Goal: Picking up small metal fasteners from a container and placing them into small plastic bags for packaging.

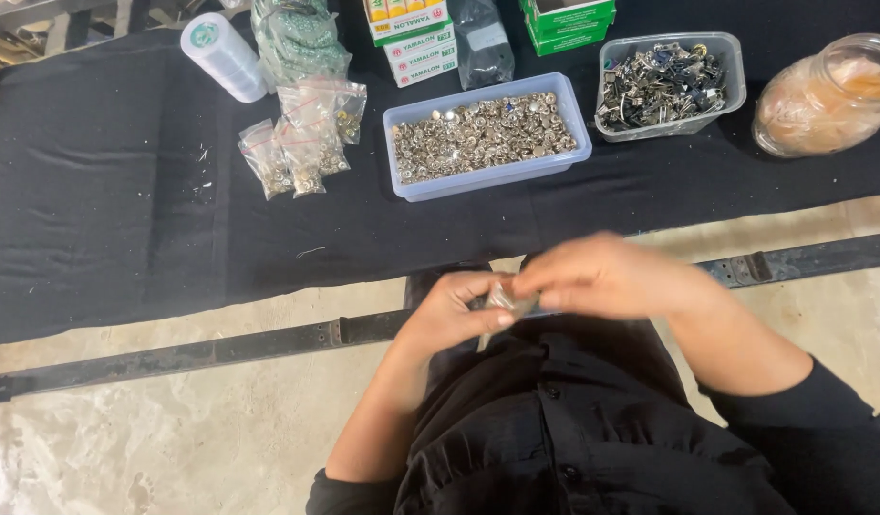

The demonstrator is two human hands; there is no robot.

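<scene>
**Both hands pinching one small clear packet, close to the body**

The left hand (451, 315) and the right hand (602, 277) meet over the lap, above the black shirt (554, 420); between them sits a small clear plastic packet with silvery contents (505, 302); the left grip is closed on it with thumb and fingers pinched at its lower edge, the right grip is closed on its upper end from the other side; the right hand is blurred, so the exact finger placement cannot be told.

To my judgement the work goes best with the packet kept upright and its mouth uppermost, so nothing small spills to the floor; a light pinch at the edges, not across the filled middle, gives better control.

Ahead of the grip, on the black-clothed table (125, 210), lies a pale blue rectangular plastic tray full of silver metal snaps (485, 138); ahead and to the left, well apart, a cluster of small filled clear packets (301, 143); ahead and right, a clear tub of dark metal clips (669, 86).
</scene>
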